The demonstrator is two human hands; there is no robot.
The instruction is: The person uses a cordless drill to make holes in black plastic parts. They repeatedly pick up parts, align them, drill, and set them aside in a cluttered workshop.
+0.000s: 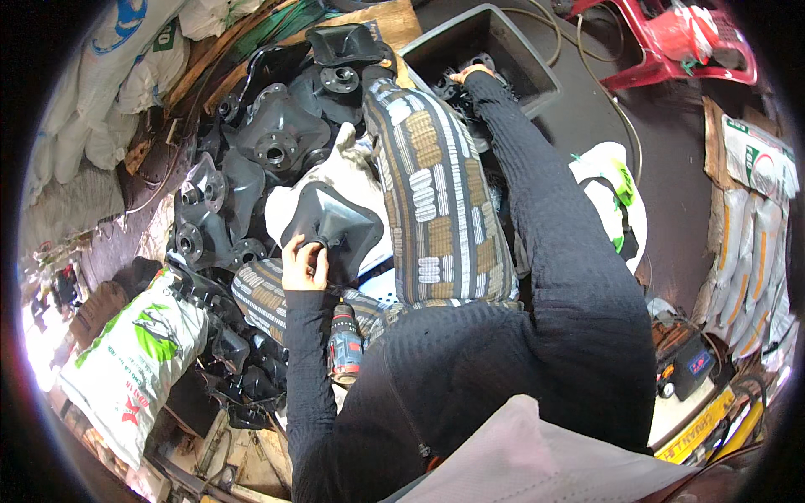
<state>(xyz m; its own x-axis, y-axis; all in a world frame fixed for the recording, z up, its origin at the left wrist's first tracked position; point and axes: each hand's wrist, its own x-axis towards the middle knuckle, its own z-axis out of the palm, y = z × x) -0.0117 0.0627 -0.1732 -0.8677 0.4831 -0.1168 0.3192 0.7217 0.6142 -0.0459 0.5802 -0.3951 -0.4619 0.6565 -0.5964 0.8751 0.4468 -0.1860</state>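
Observation:
My left hand (pixel 303 265) has its fingers closed round the narrow neck of a black square-flared part (pixel 345 220). The part rests over a white sack (pixel 285 205) in front of my lap. My right arm stretches far forward, and my right hand (pixel 472 73) is inside a grey plastic bin (pixel 537 59). Its fingers curl down among small dark parts (pixel 495 65); what they hold is too dark to make out. Beside my left forearm lies a cordless drill (pixel 345 344).
Several black flanged parts (pixel 277 142) are heaped at the left front. A white and green bag (pixel 142 360) lies to the left, near more small black parts (pixel 243 352). A red plastic chair (pixel 671 42) stands far right; a hose (pixel 599 80) crosses the floor.

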